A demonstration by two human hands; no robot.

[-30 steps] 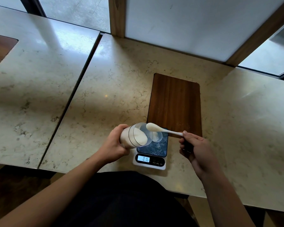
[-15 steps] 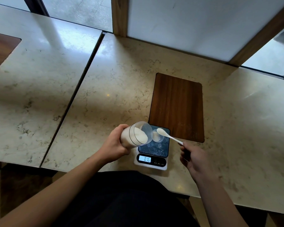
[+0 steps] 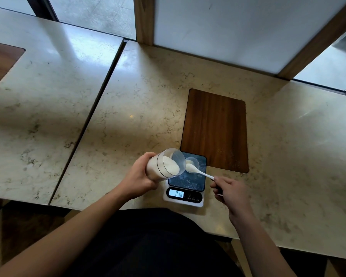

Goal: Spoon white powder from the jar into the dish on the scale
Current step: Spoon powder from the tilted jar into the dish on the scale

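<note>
My left hand (image 3: 138,177) grips a clear jar (image 3: 164,164) of white powder, tilted on its side with its mouth facing right over the scale (image 3: 185,184). A small clear dish (image 3: 192,162) holding a little powder sits on the scale's dark platform. My right hand (image 3: 229,191) pinches the handle of a white plastic spoon (image 3: 198,171). The spoon's bowl lies at the dish's near rim, just right of the jar's mouth. The scale's display reads 0.16.
A dark wooden board (image 3: 215,129) lies on the marble counter (image 3: 128,108) right behind the scale. A seam runs down the counter to the left. The counter's front edge is close under my arms. A window frame and white panel stand at the back.
The spoon has gone from above the jar's mouth out to the right, then back left and down to the dish's rim. The jar stays tilted in my left hand.
</note>
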